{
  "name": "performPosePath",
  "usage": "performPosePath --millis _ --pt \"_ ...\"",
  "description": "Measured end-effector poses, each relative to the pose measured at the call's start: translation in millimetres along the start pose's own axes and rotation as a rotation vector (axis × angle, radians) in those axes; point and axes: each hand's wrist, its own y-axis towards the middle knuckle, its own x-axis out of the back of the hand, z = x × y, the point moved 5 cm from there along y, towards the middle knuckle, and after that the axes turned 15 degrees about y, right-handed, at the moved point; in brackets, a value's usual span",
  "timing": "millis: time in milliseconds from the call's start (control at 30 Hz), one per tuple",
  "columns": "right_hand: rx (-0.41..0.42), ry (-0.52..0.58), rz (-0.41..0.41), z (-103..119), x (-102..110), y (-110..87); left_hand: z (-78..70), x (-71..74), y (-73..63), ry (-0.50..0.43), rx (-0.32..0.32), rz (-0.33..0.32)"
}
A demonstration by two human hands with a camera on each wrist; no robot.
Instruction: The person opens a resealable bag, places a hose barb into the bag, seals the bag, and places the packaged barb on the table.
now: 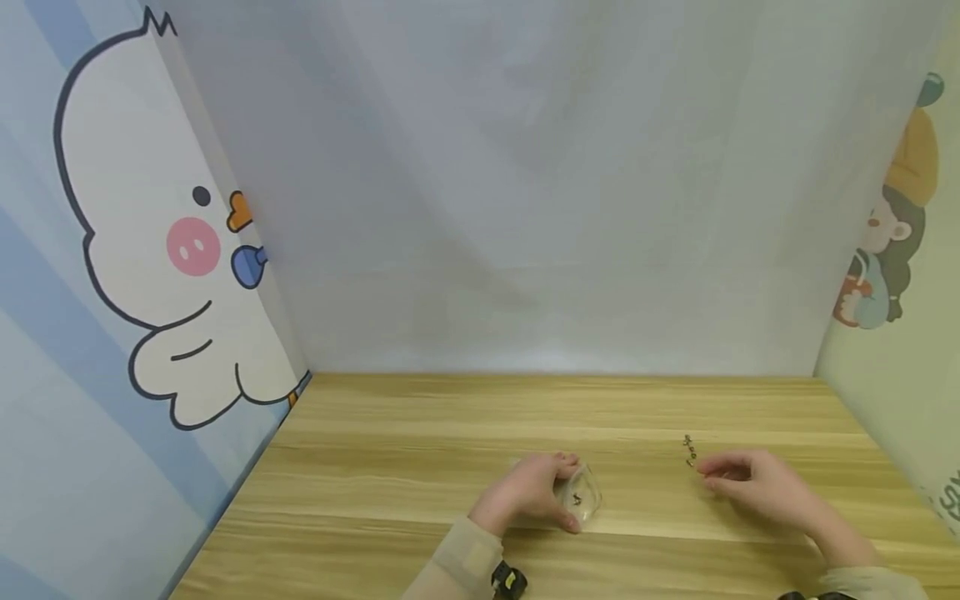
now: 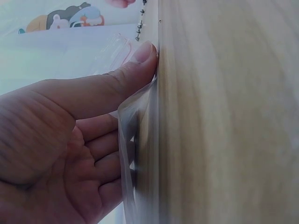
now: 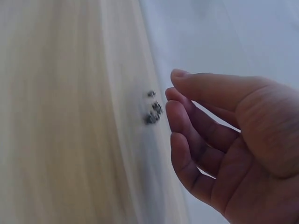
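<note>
My left hand [image 1: 534,492] holds a small clear plastic bag [image 1: 588,497] by its edges on the wooden table, thumb on the near side and fingers on the far side. A few small dark metal pieces [image 1: 577,499], perhaps screws, show in the bag. In the left wrist view, the thumb presses the bag's edge [image 2: 135,95] near the tabletop. Just right of a short row of small dark screws [image 1: 690,451] hovers my right hand [image 1: 761,483], its fingers loosely bent and nothing visible between them. The right wrist view shows these screws [image 3: 153,112] blurred, close beyond the fingertips.
The wooden table [image 1: 420,417] has light striped grain. Behind it hangs a plain pale curtain [image 1: 525,208]. A cartoon-printed panel [image 1: 120,208] borders the left, and another printed panel [image 1: 900,350] the right.
</note>
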Motion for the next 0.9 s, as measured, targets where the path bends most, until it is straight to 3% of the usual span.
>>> performPosePath --millis 100,233,367,567,900 --pt "-0.039 -0.011 -0.01 -6 10 -3.4 0.0 -0.5 0.7 0.008 -0.002 0.001" --pt "-0.019 -0.017 0.006 -11 17 -4.8 0.3 -0.8 1.1 0.011 0.003 0.005" --pt "0.023 0.0 0.051 -13 17 -5.1 -0.2 -0.2 0.3 0.026 0.001 0.009" --pt "0.021 0.028 0.099 -17 16 -6.9 -1.4 0.4 -1.0 0.033 0.0 0.018" --pt "-0.005 0.018 0.107 -20 16 -6.8 -0.6 0.3 -0.4 0.028 0.0 0.016"
